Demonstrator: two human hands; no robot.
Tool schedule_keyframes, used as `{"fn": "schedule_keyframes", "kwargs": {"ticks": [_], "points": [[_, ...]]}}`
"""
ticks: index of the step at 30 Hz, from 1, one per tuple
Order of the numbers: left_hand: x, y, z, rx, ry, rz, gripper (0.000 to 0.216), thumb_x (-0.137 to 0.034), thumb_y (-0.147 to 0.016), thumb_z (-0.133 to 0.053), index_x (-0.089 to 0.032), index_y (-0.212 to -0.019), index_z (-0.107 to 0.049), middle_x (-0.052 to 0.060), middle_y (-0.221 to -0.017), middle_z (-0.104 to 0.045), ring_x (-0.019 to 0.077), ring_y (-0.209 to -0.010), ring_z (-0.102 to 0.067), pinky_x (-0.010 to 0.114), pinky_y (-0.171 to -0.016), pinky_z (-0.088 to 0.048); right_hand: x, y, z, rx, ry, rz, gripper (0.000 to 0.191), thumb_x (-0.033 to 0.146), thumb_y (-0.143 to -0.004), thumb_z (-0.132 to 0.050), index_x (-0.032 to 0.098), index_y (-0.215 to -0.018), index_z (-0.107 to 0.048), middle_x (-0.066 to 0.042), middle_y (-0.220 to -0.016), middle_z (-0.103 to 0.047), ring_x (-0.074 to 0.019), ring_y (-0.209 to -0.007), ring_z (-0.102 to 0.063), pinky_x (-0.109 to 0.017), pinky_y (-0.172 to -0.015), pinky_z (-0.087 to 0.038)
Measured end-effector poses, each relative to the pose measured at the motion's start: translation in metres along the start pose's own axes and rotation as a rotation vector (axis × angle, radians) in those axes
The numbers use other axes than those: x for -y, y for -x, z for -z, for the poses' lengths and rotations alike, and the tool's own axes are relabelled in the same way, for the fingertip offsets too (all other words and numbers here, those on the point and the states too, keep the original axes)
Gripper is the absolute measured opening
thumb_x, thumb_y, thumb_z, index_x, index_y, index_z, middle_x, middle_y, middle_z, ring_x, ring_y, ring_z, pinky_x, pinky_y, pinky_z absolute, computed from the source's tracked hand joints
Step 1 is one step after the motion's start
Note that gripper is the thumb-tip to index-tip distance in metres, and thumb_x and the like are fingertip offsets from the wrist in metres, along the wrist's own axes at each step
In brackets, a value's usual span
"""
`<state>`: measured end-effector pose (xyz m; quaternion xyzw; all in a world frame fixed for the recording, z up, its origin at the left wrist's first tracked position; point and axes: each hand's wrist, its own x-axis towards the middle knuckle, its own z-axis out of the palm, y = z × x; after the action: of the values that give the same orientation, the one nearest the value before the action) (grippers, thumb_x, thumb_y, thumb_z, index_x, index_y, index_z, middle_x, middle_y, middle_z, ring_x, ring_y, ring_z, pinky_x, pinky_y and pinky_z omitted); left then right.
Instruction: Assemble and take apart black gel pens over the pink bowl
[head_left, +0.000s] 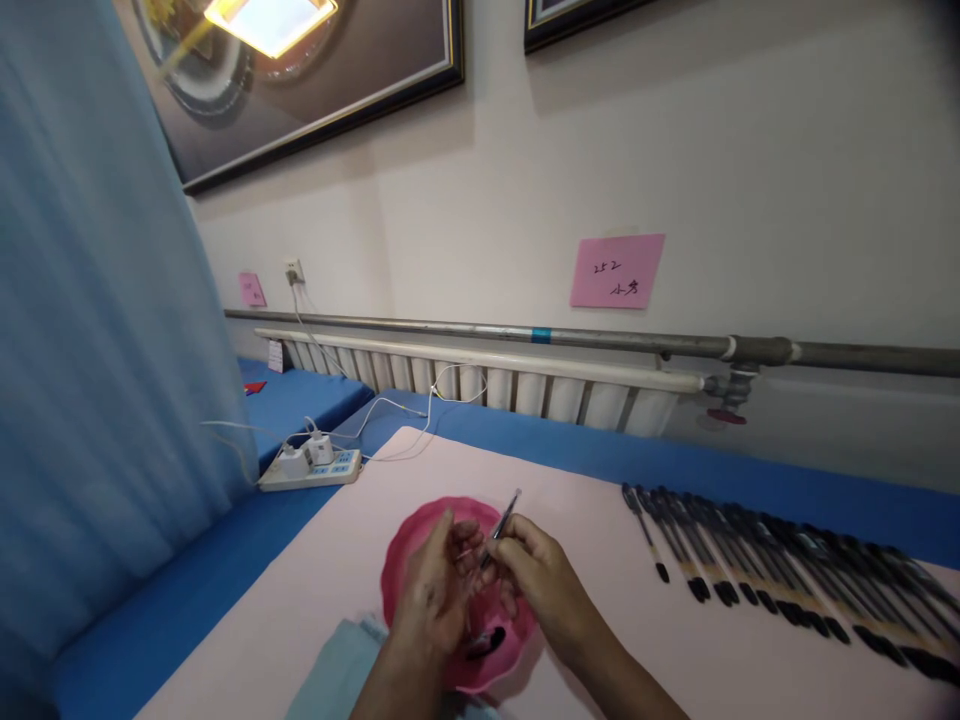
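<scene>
My right hand [531, 572] pinches a slim, dark, pen-like tool [505, 518] with a shiny upper end tilted up to the right. Facing it, my left hand [436, 585] has its fingers curled inward near the tool's lower end; whatever they hold is too small and blurred to name. Both hands are above a pink scalloped dish [397, 560]. Inside the dish lies a small dark object [487, 643], partly hidden by my left hand. Light blue cloth [335, 665] rests beside my left forearm.
Several long black brush-like items [739, 545] lie in a row at right on the pale pink sheet [592, 530]. A white power strip [311, 470] with plugged-in chargers and cables sits on the blue surface at left. Behind are a radiator [480, 385] and pipe; a blue curtain [112, 350] hangs left.
</scene>
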<state>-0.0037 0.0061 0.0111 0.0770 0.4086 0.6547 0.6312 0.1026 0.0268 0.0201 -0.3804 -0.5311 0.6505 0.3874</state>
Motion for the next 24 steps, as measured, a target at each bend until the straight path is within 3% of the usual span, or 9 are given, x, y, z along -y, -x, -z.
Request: {"fn": "schedule_keyframes", "kwargs": {"ticks": [3,8,12,17,20,24], "points": [[-0.001,-0.001,0.0,-0.036,0.038,-0.011,0.03,-0.035,-0.087,-0.047,-0.011,-0.074,-0.059,0.007,-0.072,-0.061,0.0135,-0.06,-0.059,0.023,-0.052,-0.046,-0.004,0.002,-0.002,-0.004,-0.028,-0.039,0.003,0.022,-0.07,-0.05,0.02,-0.069,-0.05,0.005,-0.047,-0.057,-0.0084,-0.034,-0.046,-0.017,-0.032,-0.032],[-0.023,0.0,0.006,-0.03,0.022,-0.122,0.024,-0.033,-0.085,-0.048,-0.013,-0.076,-0.058,0.007,-0.076,-0.061,0.0144,-0.071,-0.061,0.027,-0.072,-0.05,0.003,0.007,0.001,-0.066,-0.149,-0.067,0.007,0.025,-0.068,-0.054,0.018,-0.069,-0.051,0.002,-0.049,-0.058,-0.0092,-0.039,-0.049,-0.015,-0.031,-0.033],[-0.043,0.004,0.016,-0.053,-0.266,-0.327,0.016,-0.031,-0.076,-0.058,-0.015,-0.078,-0.057,0.004,-0.074,-0.06,0.0131,-0.069,-0.059,0.026,-0.068,-0.049,0.01,0.02,0.026,-0.188,-0.384,-0.115,0.02,0.028,-0.063,-0.067,0.02,-0.073,-0.052,0.002,-0.054,-0.06,-0.0089,-0.042,-0.051,-0.013,-0.03,-0.029],[-0.05,0.004,0.025,-0.106,-0.665,-0.378,0.014,-0.03,-0.07,-0.06,-0.016,-0.068,-0.058,0.0,-0.064,-0.057,0.0139,-0.061,-0.054,0.024,-0.058,-0.042,-0.014,0.047,0.068,-0.34,-0.623,-0.345,0.024,0.023,-0.06,-0.074,0.02,-0.074,-0.055,-0.001,-0.065,-0.063,-0.0082,-0.05,-0.055,-0.011,-0.033,-0.033],[-0.046,-0.002,0.03,-0.16,-0.924,-0.41,0.009,-0.02,-0.067,-0.06,-0.017,-0.059,-0.056,-0.002,-0.055,-0.054,0.0141,-0.057,-0.051,0.024,-0.053,-0.035,-0.025,0.057,0.077,-0.352,-0.648,-0.396,0.022,0.025,-0.063,-0.074,0.021,-0.074,-0.055,0.0,-0.065,-0.062,-0.0081,-0.049,-0.054,-0.012,-0.032,-0.03],[-0.037,-0.011,0.036,-0.189,-1.197,-0.463,0.012,-0.009,-0.064,-0.056,-0.019,-0.058,-0.059,-0.002,-0.054,-0.055,0.0137,-0.056,-0.047,0.023,-0.054,-0.029,-0.02,0.057,0.074,-0.354,-0.534,-0.377,0.018,0.03,-0.067,-0.071,0.021,-0.073,-0.057,0.001,-0.061,-0.06,-0.0074,-0.047,-0.052,-0.012,-0.032,-0.026]]}}
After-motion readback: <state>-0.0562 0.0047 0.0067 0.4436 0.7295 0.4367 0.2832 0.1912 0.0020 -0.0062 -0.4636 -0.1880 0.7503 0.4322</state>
